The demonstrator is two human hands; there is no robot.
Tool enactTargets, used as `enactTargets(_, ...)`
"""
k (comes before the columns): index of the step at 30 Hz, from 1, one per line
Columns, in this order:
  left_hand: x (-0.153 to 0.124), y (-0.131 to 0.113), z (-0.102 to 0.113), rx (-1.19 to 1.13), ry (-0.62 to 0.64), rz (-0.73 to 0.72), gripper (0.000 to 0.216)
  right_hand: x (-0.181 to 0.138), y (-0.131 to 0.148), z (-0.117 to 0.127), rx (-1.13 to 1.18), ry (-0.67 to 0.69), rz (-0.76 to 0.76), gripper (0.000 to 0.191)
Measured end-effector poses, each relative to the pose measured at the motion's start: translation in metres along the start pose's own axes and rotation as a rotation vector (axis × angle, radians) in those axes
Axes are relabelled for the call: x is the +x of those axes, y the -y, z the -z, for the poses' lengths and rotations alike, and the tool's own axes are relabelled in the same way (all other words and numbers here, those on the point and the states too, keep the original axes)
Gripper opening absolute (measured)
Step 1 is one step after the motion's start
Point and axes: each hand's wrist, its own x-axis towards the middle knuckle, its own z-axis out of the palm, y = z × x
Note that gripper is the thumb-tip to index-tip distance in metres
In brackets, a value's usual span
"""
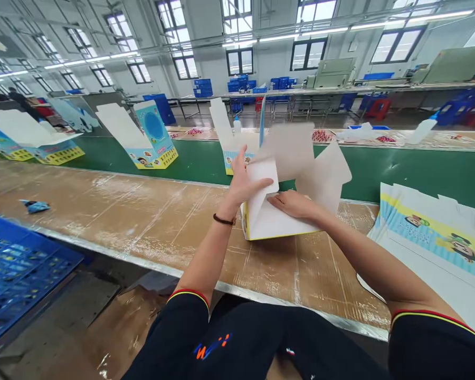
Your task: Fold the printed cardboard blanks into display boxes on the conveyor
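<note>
Off to my left, a blue plastic crate sits beside the counter, and a crumpled blue wrapper lies on the counter's surface. In front of me is a half-folded cardboard box, resting on the counter with its yellow-edged printed side low and its white inside facing up. Its long axis points away from me, toward the green conveyor belt, and tilts up at the far end, where the flaps fan out in a motion blur. My left grip is open, with the fingers stretched across a white inner flap and the thumb raised. My right grip lies flat and open on the white panel, fingers pointing left toward my other hand. Further right, flat printed carton blanks are stacked at the counter's edge.
</note>
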Motion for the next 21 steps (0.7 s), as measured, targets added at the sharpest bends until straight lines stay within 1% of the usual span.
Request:
enactTargets(1, 0.005, 0.003, 0.0, 0.019, -0.005, 0.008, 0.122, 0.003, 0.001, 0.0, -0.023, 0.004, 0.002, 0.055)
enactTargets(3, 0.014, 0.011, -0.002, -0.002, 0.029, 0.048, 0.113, 0.007, 0.003, -0.001, -0.077, -0.02, 0.009, 0.054)
enactTargets(5, 0.022, 0.018, -0.002, -0.072, 0.083, 0.117, 0.094, 0.004, 0.004, -0.001, -0.155, -0.119, 0.032, 0.05)
enactTargets(6, 0.025, 0.021, -0.002, -0.108, 0.092, 0.152, 0.084, 0.001, 0.003, -0.001, -0.191, -0.211, 0.07, 0.046)
enactTargets(7, 0.027, 0.024, -0.002, -0.135, 0.088, 0.181, 0.077, -0.005, 0.001, -0.001, -0.212, -0.333, 0.129, 0.043)
enactTargets(9, 0.031, 0.028, 0.001, -0.156, 0.055, 0.226, 0.066, -0.02, -0.01, 0.003, -0.185, -0.647, 0.282, 0.036)
enactTargets(10, 0.032, 0.03, 0.003, -0.158, 0.041, 0.244, 0.062, -0.028, -0.019, 0.006, -0.131, -0.824, 0.346, 0.033)
enactTargets(11, 0.033, 0.032, 0.006, -0.156, 0.031, 0.258, 0.059, -0.034, -0.031, 0.01, -0.047, -0.996, 0.373, 0.032)
enactTargets(12, 0.034, 0.034, 0.008, -0.149, 0.023, 0.267, 0.056, -0.037, -0.044, 0.014, 0.065, -1.149, 0.352, 0.028)
enactTargets(13, 0.035, 0.036, 0.009, -0.141, 0.014, 0.269, 0.054, -0.036, -0.059, 0.018, 0.209, -1.269, 0.291, 0.024)
enactTargets(14, 0.036, 0.038, 0.01, -0.138, 0.005, 0.263, 0.054, -0.033, -0.074, 0.022, 0.392, -1.323, 0.198, 0.022)
enactTargets(15, 0.037, 0.041, 0.01, -0.141, -0.002, 0.248, 0.055, -0.025, -0.088, 0.024, 0.594, -1.306, 0.1, 0.028)
enactTargets(16, 0.039, 0.044, 0.01, -0.152, -0.007, 0.228, 0.058, -0.015, -0.099, 0.025, 0.802, -1.211, 0.012, 0.045)
enactTargets(17, 0.04, 0.047, 0.009, -0.166, -0.009, 0.207, 0.06, -0.004, -0.109, 0.023, 0.975, -1.034, -0.053, 0.065)
enactTargets(19, 0.043, 0.053, 0.008, -0.194, -0.028, 0.153, 0.065, 0.021, -0.117, 0.015, 1.118, -0.776, -0.099, 0.104)
enactTargets(21, 0.046, 0.059, 0.008, -0.195, -0.068, 0.095, 0.068, 0.041, -0.116, 0.005, 1.146, -0.545, -0.051, 0.132)
